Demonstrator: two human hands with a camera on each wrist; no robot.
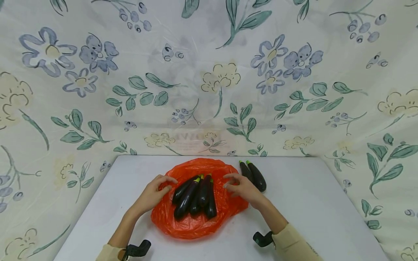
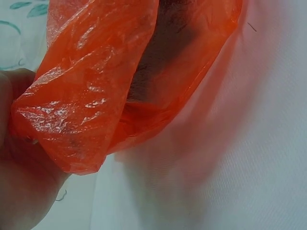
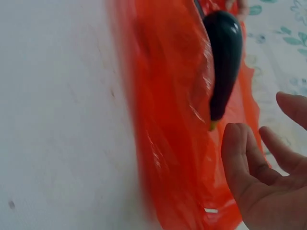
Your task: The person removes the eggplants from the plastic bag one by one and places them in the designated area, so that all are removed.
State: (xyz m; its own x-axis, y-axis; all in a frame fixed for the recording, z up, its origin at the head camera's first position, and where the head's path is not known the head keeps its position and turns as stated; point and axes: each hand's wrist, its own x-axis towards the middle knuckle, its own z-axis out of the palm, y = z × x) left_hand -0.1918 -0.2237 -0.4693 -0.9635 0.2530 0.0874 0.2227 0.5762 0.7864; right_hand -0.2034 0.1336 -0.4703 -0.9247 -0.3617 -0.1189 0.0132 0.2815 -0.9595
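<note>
Several glossy dark purple eggplants point(image 1: 187, 199) lie bunched on a crumpled red plastic bag point(image 1: 183, 230), their green stem ends pointing away from me. My left hand point(image 1: 153, 194) is at the bag's left edge; in the left wrist view that hand point(image 2: 24, 191) holds a fold of the thin film. Across from it, my right hand point(image 1: 243, 186) hovers over the bag's right side, fingers loosely bent. The right wrist view shows this hand point(image 3: 268, 177) with nothing in its fingers, close to the stem of one eggplant point(image 3: 225, 62).
Two more eggplants point(image 1: 257, 175) lie on the white table point(image 1: 303, 203) just beyond my right hand, off the bag. Floral cloth point(image 1: 202, 90) hangs behind the table and along both sides. Dark wrist-worn cameras point(image 1: 138, 249) sit at both cuffs.
</note>
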